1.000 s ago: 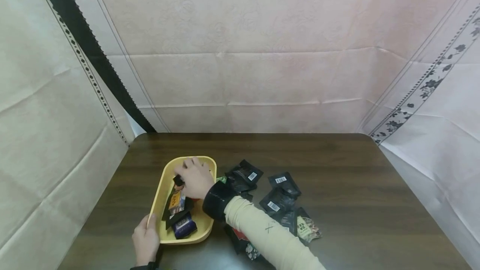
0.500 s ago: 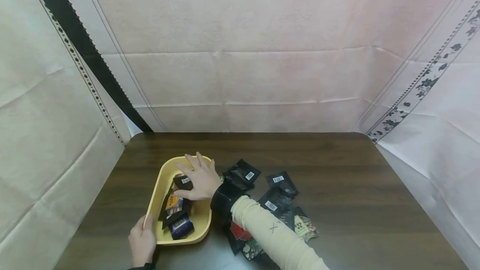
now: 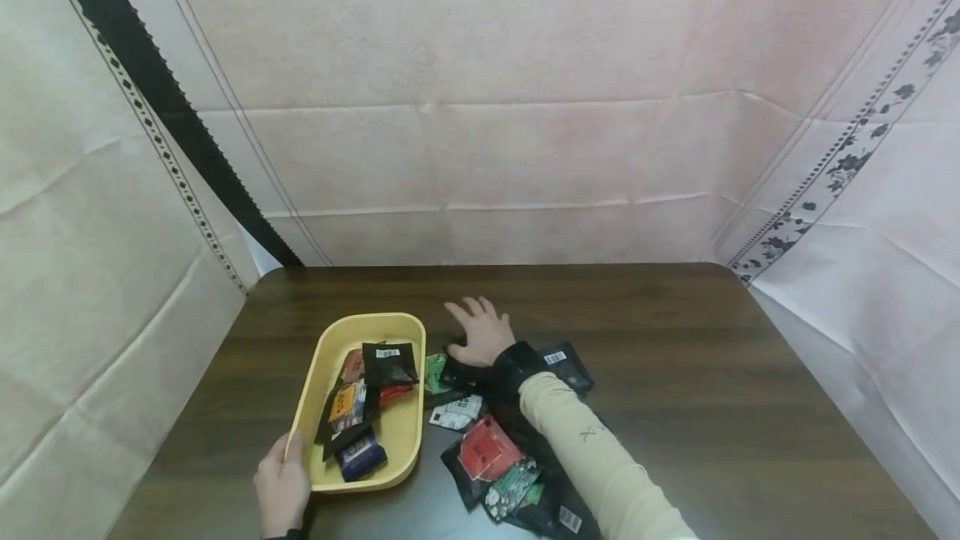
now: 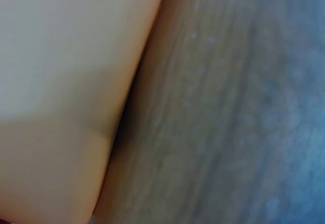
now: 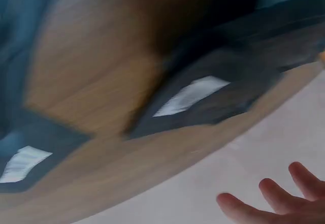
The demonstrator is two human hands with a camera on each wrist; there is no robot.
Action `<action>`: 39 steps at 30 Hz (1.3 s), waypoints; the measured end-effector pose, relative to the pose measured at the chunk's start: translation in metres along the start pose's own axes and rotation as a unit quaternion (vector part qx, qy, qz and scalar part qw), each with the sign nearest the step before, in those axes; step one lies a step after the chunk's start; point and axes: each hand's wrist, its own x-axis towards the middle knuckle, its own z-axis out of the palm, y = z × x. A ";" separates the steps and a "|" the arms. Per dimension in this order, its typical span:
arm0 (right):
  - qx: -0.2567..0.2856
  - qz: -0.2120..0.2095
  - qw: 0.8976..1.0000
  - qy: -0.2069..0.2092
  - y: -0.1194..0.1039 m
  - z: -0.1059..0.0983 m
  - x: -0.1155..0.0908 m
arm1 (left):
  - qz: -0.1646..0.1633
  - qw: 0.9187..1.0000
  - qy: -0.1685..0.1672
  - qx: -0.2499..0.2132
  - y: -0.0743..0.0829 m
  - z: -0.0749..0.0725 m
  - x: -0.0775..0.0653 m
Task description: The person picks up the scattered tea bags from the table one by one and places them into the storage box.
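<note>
A yellow plastic tray (image 3: 411,448) stands on the left of the table. My left hand (image 3: 282,482) grips its near left corner, thumb at the rim. Several small packets lie inside: a black packet with a white label (image 3: 392,369), an orange-labelled packet (image 3: 347,407), a dark blue packet (image 3: 362,455) and a partly covered red one (image 3: 395,393). My right hand (image 3: 482,336) is over the loose packets right of the tray, fingers spread and holding nothing. The right wrist view has its fingers (image 5: 274,198) apart, with a labelled black packet (image 5: 228,76) nearby.
On the brown wooden table (image 3: 720,407), loose packets include a green one (image 3: 435,373), a white one (image 3: 457,412), a red-labelled one (image 3: 489,448) and a black one (image 3: 567,367). My right forearm covers part of the pile. Pale cloth (image 3: 480,157) hangs behind the table.
My right hand has let go of the black packet, leaving it in the tray, and has moved right over the loose packets with fingers spread. The left hand keeps its hold on the tray.
</note>
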 end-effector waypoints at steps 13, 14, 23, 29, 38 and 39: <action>-0.042 0.056 0.990 -0.121 0.034 0.022 -0.010 | 0.001 1.000 -0.008 0.001 0.003 0.004 -0.008; -0.053 0.053 0.991 -0.112 0.035 0.023 -0.010 | 0.001 1.000 -0.008 -0.001 0.003 0.004 -0.008; -0.120 0.023 0.992 0.023 0.036 0.029 -0.008 | 0.000 1.000 -0.002 -0.006 0.003 0.003 -0.007; -0.184 0.029 0.977 0.106 0.033 0.027 -0.006 | 0.004 1.000 0.001 -0.009 0.003 0.001 -0.004; -0.180 0.005 0.975 0.132 0.009 0.011 -0.002 | -0.006 1.000 -0.002 -0.004 0.002 -0.001 -0.001; -0.177 -0.004 0.974 0.142 0.003 0.008 -0.001 | -0.008 1.000 -0.004 -0.003 0.002 -0.001 0.000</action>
